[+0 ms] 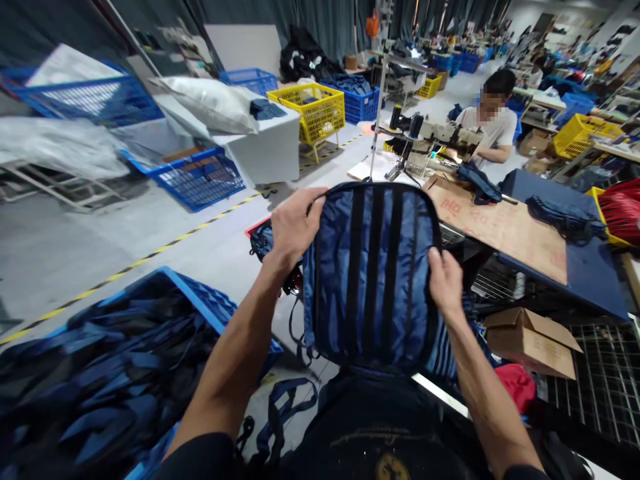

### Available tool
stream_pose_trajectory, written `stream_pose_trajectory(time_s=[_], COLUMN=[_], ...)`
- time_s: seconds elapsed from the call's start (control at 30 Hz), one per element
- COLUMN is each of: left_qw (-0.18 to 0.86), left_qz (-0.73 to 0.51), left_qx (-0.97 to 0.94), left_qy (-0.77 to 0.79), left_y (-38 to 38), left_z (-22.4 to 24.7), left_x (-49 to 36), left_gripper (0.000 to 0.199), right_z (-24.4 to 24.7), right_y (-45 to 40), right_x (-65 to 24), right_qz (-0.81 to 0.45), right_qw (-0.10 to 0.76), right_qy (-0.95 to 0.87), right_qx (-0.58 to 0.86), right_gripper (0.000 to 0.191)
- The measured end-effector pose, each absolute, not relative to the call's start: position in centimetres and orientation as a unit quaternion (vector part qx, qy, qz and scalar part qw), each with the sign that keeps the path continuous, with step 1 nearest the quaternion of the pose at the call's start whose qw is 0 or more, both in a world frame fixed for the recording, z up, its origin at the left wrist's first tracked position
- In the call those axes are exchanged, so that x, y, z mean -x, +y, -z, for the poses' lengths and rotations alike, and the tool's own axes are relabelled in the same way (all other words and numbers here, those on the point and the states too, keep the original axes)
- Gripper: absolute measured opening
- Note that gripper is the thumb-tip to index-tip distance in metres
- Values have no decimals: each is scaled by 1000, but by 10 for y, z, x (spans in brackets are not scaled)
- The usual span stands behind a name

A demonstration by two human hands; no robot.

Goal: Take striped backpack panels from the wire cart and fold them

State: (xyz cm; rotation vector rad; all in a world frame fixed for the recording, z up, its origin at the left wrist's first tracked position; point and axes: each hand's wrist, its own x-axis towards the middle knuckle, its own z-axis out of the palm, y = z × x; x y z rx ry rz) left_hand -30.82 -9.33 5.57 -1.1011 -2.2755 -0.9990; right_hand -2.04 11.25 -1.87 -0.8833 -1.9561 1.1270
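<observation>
Held up in front of me is a blue backpack, its inner side facing me, with several black bands running down the shiny lining. My left hand pinches the upper left corner by the dark edging. Lower on the opposite side, my right hand grips the right edge between thumb and fingers. Loose straps dangle below on the left. Striped blue fabric shows beneath the bag by my right wrist.
A blue crate heaped with dark blue bags stands at my left. To the right are an open cardboard box and a table with a brown board. Beyond it a person sits at a sewing machine. Yellow-black tape crosses the floor.
</observation>
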Motion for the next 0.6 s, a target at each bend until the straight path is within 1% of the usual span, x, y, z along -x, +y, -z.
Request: stream_pose_trajectory(time_s=[0.07,0.17,0.23,0.3,0.37,0.47,0.53,0.6], left_qw=[172,101,41,-45,-114,-152,-148,-140], left_qz=[301,208,168,122,87,66,63,61], left_qx=[360,325,352,414,440,426,421,420], left_qy=[-866,-917,-920,-901,-886,-889,-893,-894], left_y=[-93,-96,-102,-111,-122,-131,-131,-126], left_z=[-9,70,124,176,220,261,275,285], left_x=[316,299,266,222,183,154,155,163], left_gripper=[40,52,59,60,61,64,64,64], right_z=[77,156,197,231,259,292,310,326], right_y=[109,102,100,101,105,110,109,106], right_x=[48,70,66,45,12,-48,-87,-119], right_qz=[-443,-476,-493,-503,-512,-525,-528,-524], right_qw=[264,180,136,97,58,-12,-56,-91], right_qy=[-764,-759,-745,-728,-708,-663,-624,-586], right_qx=[388,407,428,456,483,533,574,612], right_gripper=[44,33,42,52,52,39,31,30])
